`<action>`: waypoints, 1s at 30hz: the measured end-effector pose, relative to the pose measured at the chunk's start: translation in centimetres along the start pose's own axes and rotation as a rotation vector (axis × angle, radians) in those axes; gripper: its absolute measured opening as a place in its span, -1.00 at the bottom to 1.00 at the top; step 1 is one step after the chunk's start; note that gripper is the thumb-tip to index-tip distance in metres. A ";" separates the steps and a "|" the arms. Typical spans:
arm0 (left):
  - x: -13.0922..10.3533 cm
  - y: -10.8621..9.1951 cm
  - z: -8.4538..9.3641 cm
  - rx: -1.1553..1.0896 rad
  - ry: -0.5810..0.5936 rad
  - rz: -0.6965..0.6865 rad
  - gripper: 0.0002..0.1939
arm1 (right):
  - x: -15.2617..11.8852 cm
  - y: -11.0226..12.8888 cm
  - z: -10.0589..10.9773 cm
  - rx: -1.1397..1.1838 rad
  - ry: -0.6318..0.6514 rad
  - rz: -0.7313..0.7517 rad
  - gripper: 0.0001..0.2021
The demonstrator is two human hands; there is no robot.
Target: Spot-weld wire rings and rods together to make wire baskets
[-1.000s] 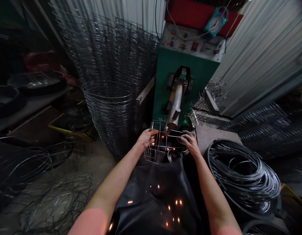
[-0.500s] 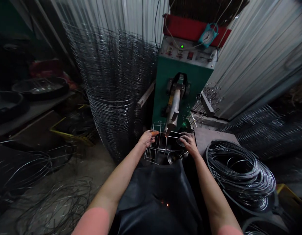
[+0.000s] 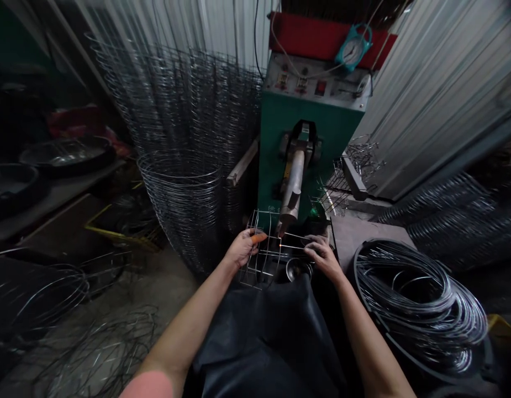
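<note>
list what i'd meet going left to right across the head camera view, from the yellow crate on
yellow crate → nearer stack of wire rings → left hand → machine's metal arm → right hand → big coil of wire

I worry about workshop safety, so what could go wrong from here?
The glowing spot sits between the left hand and right hand, so a spark might burn fingers. If the right hand slips on the thin wires, they could shift under the metal arm.
</note>
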State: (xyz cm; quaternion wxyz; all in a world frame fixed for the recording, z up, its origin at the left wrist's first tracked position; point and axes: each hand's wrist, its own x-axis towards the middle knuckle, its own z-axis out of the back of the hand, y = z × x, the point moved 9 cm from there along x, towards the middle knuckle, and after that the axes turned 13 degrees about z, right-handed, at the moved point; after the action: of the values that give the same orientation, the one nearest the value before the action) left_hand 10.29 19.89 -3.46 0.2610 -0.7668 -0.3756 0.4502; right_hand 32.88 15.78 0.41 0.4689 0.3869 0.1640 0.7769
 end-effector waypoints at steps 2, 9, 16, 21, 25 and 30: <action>-0.6 0.5 0.1 -0.032 -0.002 0.006 -0.64 | -0.6 0.9 0.6 -0.004 -0.018 0.031 -0.78; -0.8 1.8 -0.1 -0.053 0.004 0.000 -0.60 | -1.3 0.9 1.7 -0.045 -0.044 0.057 -0.74; -4.6 3.1 0.7 0.111 0.023 -0.084 -0.68 | -3.7 3.2 0.4 0.057 0.132 0.045 -0.78; -10.2 3.0 4.5 -0.090 0.041 -0.028 -0.76 | -9.3 0.6 7.9 0.061 -0.276 -0.173 -0.60; -12.9 4.5 5.5 -0.398 0.082 0.138 -0.91 | -12.5 -0.7 4.9 -0.038 -0.096 -0.070 -0.40; -14.4 9.3 3.1 -0.541 0.136 0.454 -0.89 | -15.5 4.0 -4.2 -0.204 0.169 0.146 -0.36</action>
State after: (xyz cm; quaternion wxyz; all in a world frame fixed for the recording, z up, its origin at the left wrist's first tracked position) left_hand 6.24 3.01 -4.61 -0.0336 -0.9002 -0.2833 0.3291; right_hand 31.33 0.93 -6.73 0.4326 0.2813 0.0943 0.8514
